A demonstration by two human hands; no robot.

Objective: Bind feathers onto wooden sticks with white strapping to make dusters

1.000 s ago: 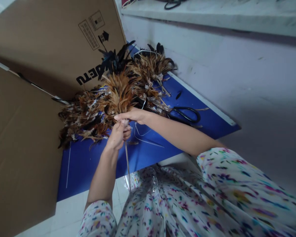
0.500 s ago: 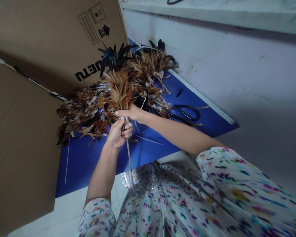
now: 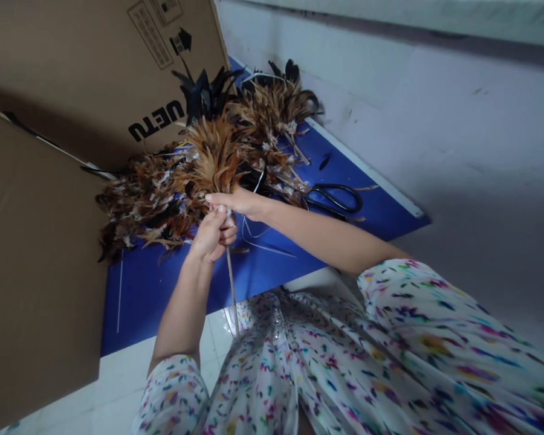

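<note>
A thin stick (image 3: 231, 275) runs up from my lap to a bundle of brown feathers (image 3: 215, 151) with black plumes (image 3: 204, 96) at its top. My left hand (image 3: 212, 234) is closed round the stick just under the feathers. Right above it, my right hand (image 3: 240, 202) grips the base of the bundle, its thumb stretched across the front. Part of its fingers is hidden behind the feathers. Thin white strands (image 3: 269, 248) trail on the blue surface below my right forearm.
Loose feathers (image 3: 140, 199) lie heaped on the blue table (image 3: 149, 296). Another feather bundle (image 3: 276, 103) lies behind. Black-handled scissors (image 3: 335, 198) rest to the right. Cardboard (image 3: 40, 241) stands at the left, a pale wall (image 3: 435, 139) at the right.
The whole view has shifted slightly, so things appear a little further left and up. Both hands keep their hold, and my left fingers sit a little closer to my right hand.
</note>
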